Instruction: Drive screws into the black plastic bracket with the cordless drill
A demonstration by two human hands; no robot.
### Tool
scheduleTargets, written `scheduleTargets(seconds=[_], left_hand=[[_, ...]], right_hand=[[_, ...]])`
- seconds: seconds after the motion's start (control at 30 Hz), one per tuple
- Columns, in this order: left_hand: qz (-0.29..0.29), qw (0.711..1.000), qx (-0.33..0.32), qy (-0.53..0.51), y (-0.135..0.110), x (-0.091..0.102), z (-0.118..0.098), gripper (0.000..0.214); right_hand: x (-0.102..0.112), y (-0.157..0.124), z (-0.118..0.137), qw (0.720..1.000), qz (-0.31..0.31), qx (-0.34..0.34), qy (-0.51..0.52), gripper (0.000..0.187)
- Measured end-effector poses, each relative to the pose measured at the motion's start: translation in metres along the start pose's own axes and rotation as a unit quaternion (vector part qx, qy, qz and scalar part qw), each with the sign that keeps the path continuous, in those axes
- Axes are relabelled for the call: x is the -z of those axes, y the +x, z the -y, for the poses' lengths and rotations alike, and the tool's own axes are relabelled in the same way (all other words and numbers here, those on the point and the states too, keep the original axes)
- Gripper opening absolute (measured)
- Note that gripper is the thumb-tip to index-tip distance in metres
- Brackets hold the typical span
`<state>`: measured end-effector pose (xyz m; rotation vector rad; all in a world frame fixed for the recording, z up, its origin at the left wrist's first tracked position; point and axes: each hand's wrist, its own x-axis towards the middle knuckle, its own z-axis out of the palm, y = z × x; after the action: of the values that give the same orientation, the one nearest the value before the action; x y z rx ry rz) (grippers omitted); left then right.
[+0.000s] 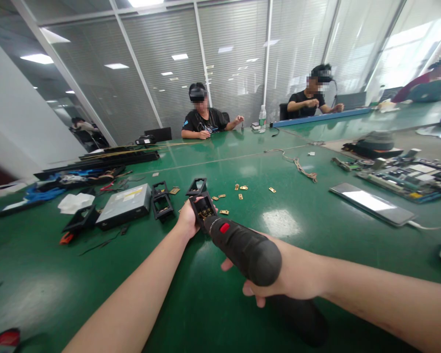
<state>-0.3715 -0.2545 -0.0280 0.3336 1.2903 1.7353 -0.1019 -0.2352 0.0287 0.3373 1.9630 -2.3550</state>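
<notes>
My right hand [282, 264] is wrapped round the grip of a black cordless drill [246, 250] with a red switch on top. Its nose points away from me, at the inside of a black frame-like housing [205, 205]. The bit's tip is hidden, so I cannot tell whether it touches. My left hand [189, 218] grips that housing from its left side; brass-coloured parts show inside it. Just beyond stands another black frame [197, 185]. Small brass plates [224, 212] with holes lie scattered to the right of the housing. More black frames [163, 207] stand left of my hand.
A silver disc drive [125, 206] and white tissue [75, 202] lie to the left. On the right are a phone [371, 203] with a cable, a circuit board [413, 171] and a cord [304, 170]. Two people sit across the green table [238, 304], near a bottle [262, 119].
</notes>
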Motion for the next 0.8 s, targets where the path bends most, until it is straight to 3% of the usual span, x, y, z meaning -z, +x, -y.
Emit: scheduleTargets(seconds=[0.07,0.23,0.37,0.57,0.8], left_hand=[[-0.004,1.0,0.0,-0.003,0.0,-0.001,0.0,0.023],[0.006,1.0,0.0,0.001,0.001,0.0,0.001,0.023],[0.006,1.0,-0.01,0.006,0.001,0.001,0.002,0.024],[0.005,1.0,-0.001,0.005,0.0,0.0,0.0,0.022],[-0.002,1.0,-0.003,0.006,0.0,0.0,0.001,0.023]], right_hand=[[0.003,0.001,-0.002,1.0,0.003,0.0,-0.001,0.093],[0.004,0.005,-0.007,1.0,0.011,-0.004,-0.009,0.051],[0.004,0.007,-0.007,1.0,0.022,0.003,-0.002,0.047],[0.006,0.009,-0.011,0.999,0.028,-0.005,0.02,0.057],[0.006,0.006,-0.009,1.0,0.002,-0.004,-0.005,0.028]])
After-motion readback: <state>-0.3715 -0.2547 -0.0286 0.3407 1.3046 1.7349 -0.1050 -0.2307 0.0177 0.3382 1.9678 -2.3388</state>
